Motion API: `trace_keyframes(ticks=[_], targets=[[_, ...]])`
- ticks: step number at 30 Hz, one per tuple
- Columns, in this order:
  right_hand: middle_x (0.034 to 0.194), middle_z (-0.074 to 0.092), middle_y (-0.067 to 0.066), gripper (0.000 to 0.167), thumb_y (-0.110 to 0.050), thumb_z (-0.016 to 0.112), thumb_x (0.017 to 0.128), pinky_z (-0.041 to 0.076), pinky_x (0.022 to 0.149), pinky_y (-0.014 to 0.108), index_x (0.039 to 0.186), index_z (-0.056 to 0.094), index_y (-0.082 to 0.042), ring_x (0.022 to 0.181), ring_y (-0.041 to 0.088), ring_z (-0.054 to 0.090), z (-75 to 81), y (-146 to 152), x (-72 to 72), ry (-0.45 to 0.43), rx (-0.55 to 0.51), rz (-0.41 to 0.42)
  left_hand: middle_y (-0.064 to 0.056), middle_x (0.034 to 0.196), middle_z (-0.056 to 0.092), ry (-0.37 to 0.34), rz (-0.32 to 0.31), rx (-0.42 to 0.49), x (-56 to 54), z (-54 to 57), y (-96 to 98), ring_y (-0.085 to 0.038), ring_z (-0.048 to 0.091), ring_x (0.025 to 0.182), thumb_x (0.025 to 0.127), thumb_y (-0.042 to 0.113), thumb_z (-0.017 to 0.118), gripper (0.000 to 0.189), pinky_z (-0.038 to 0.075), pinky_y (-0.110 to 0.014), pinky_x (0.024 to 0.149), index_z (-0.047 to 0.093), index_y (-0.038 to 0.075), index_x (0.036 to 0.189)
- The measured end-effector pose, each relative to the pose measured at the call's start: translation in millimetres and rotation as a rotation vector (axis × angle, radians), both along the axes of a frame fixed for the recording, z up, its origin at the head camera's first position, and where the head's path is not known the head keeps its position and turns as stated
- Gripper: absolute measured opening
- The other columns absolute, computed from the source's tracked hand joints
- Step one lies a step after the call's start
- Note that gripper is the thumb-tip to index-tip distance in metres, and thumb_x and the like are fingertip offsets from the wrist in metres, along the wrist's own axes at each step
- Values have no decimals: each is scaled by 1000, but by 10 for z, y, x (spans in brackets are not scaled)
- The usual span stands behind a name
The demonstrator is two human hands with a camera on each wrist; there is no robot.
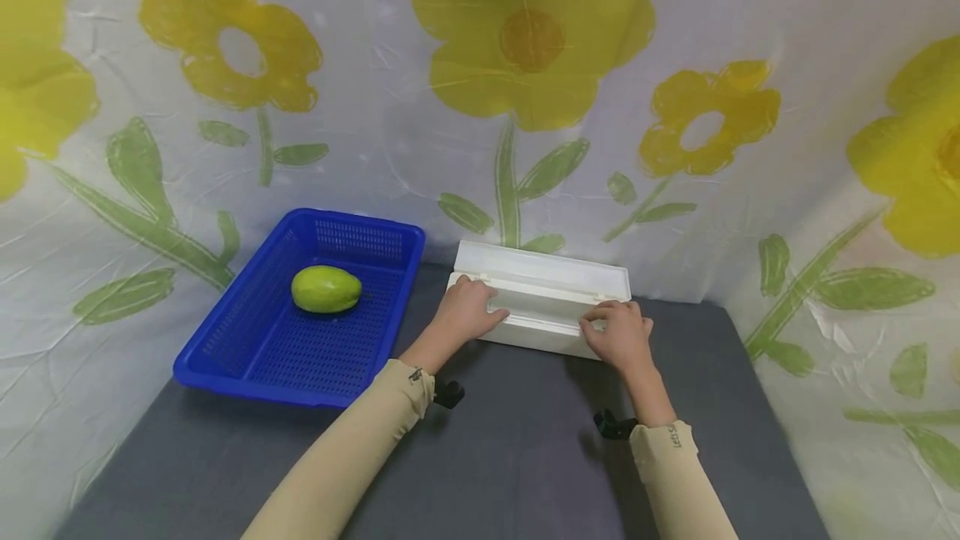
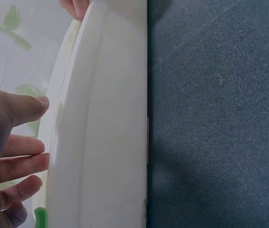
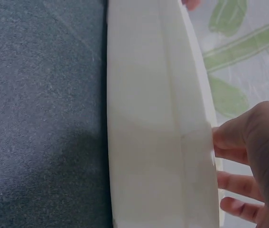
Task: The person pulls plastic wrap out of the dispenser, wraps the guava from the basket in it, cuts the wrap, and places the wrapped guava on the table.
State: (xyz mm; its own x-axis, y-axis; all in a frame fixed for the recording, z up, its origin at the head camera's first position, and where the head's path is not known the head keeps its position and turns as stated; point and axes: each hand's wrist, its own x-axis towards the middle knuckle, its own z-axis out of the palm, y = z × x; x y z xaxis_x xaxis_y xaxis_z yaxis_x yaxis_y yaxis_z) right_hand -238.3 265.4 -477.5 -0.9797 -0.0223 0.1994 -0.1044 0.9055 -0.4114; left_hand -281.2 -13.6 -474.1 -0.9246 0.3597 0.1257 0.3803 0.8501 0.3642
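Observation:
A long white box (image 1: 540,335) stands at the back of the table, its hinged lid (image 1: 543,263) raised toward the curtain. My left hand (image 1: 467,309) is over the box's left end. In the left wrist view its thumb (image 2: 32,108) stands apart from loosely bent fingers beside the rim. Over the right end is my right hand (image 1: 618,335), thumb and index finger close together at the front rim. The right wrist view shows the thumb tip (image 3: 222,137) against the rim; the box wall hides whether anything is pinched.
To the left stands a blue plastic basket (image 1: 258,390) holding a green, papaya-like fruit (image 1: 326,289). A flower-print curtain (image 1: 360,148) hangs behind and beside the dark grey table (image 1: 510,457). A small green piece (image 2: 40,217) shows beside the box near the left hand.

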Motion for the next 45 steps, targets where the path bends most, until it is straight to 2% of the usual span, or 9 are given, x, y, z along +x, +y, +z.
trace_keyframes(ticks=[5, 13, 19, 24, 27, 30, 33, 39, 45], targets=[[132, 70, 19, 21, -24, 71, 101, 31, 95, 71, 104, 84, -8, 123, 48, 50, -15, 3, -14, -15, 20, 10, -11, 119, 78, -9, -1, -8, 8, -11, 33, -36, 66, 106, 98, 40, 76, 40, 56, -48, 90, 80, 8, 122], [127, 74, 18, 22, -24, 71, 103, 31, 98, 70, 113, 83, -8, 118, 45, 54, -84, 1, -21, 23, 46, 1, -8, 112, 80, 42, -35, -71, -33, -61, 96, -30, 69, 102, 99, 43, 75, 40, 52, -43, 99, 81, 9, 118], [118, 77, 18, 20, -20, 71, 103, 31, 94, 67, 112, 82, -6, 113, 43, 57, -161, 4, -16, 101, 17, -18, -4, 112, 80, -2, -18, -79, -71, -75, 184, -30, 66, 100, 100, 49, 73, 41, 55, -46, 92, 82, 13, 118], [113, 79, 16, 19, -19, 72, 103, 30, 96, 65, 111, 82, -5, 111, 41, 58, -167, -24, -34, 123, -9, -32, -2, 120, 78, -25, -8, -85, -106, -65, 247, -29, 67, 108, 99, 48, 74, 39, 56, -48, 92, 81, 17, 122], [111, 79, 16, 19, -19, 72, 103, 30, 96, 65, 110, 82, -4, 110, 40, 58, -162, -42, -45, 130, -13, -38, 0, 114, 79, -9, -39, -94, -146, -44, 277, -28, 67, 108, 98, 45, 77, 34, 55, -45, 94, 83, 18, 118], [109, 79, 16, 19, -19, 72, 103, 31, 96, 65, 110, 82, -3, 109, 40, 58, -155, -59, -54, 132, -13, -43, 1, 94, 78, 16, -87, -139, -195, 3, 307, -27, 65, 99, 96, 38, 81, 20, 53, -41, 89, 83, 18, 95], [108, 80, 16, 20, -19, 72, 103, 31, 98, 65, 110, 82, -3, 109, 40, 59, -155, -74, -64, 128, -16, -50, 1, 86, 74, 41, -119, -231, -233, 50, 322, -25, 62, 93, 96, 30, 82, 17, 49, -38, 85, 78, 19, 84], [106, 80, 15, 20, -20, 71, 104, 30, 96, 65, 110, 81, -3, 107, 39, 59, -168, -57, -74, 126, 7, -43, -2, 90, 75, 97, -119, -394, -254, 117, 259, -24, 64, 95, 104, 13, 68, 17, 52, -39, 89, 78, 17, 90], [94, 80, 13, 14, -17, 74, 101, 28, 91, 62, 103, 83, -5, 102, 38, 58, -144, 19, -72, 155, 76, 14, -5, 84, 74, 147, -102, -368, -267, 164, 136, -27, 65, 91, 105, 8, 65, 26, 53, -42, 86, 77, 14, 82]])
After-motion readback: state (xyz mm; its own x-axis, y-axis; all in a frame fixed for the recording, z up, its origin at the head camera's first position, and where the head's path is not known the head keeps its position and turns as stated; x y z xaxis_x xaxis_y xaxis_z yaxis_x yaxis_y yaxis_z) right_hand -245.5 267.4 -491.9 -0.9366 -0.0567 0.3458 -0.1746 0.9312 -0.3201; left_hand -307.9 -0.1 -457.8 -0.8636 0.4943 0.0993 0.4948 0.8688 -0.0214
